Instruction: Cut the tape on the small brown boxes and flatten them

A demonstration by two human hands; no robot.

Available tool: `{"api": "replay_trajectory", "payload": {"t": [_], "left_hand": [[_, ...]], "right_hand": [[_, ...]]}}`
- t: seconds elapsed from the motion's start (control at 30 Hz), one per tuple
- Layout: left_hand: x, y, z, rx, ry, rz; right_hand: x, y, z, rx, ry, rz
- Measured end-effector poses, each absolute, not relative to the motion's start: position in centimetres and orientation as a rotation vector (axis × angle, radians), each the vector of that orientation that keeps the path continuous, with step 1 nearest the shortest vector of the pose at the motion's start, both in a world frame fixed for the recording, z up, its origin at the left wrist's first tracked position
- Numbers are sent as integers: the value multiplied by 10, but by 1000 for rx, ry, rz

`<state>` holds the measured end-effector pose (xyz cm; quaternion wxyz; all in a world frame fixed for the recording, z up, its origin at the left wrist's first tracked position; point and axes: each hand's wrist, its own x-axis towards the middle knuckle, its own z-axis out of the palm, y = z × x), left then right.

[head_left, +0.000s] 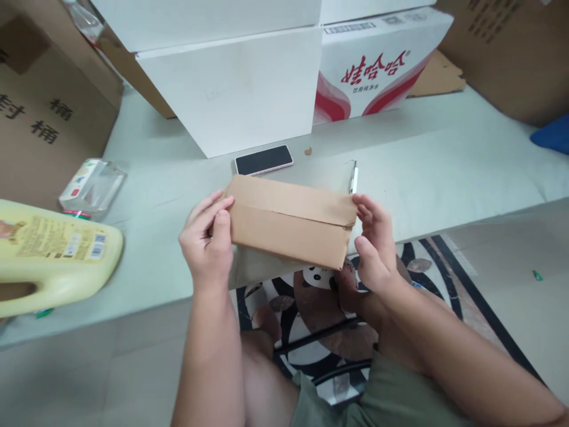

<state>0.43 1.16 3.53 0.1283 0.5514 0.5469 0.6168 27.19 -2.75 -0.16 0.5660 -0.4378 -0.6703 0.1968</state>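
A brown cardboard box point(288, 231), long and flat, is held up between both hands over the table's front edge. A seam runs lengthwise along its near face. My left hand point(210, 231) grips the left end, thumb in front and fingers at the top corner. At the right end, my right hand point(373, 237) has its fingertips on the upper corner, with the thumb close to the side. Just behind the box lie a phone point(264, 160) with a dark screen and a slim white pen-like tool point(354, 178), its lower part hidden.
White cartons point(249, 89) stand along the back, beside a red-lettered carton point(377, 71). A yellow jug point(57, 255) and a clear bottle point(104, 190) lie at the left. Large brown cartons point(44, 101) flank the pale tabletop point(444, 160). Below is a patterned mat point(427, 261).
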Motion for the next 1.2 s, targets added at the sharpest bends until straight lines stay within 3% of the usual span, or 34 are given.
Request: {"api": "replay_trajectory", "payload": {"t": [0.3,0.6,1.03,1.2], "left_hand": [[-4,24,38,788,1656,1936],[-7,24,34,663,1562,1742],[-2,10,31,1007,1416,1386],[-1,5,27,1329,1419,1223]], "right_hand": [[277,-17,-8,-1115,-1567,947],[273,-25,-9,-971,-1586,643],[273,-14,-7,-1019,-1388,456],[282,-15,-2,-1176,-1429,571]]}}
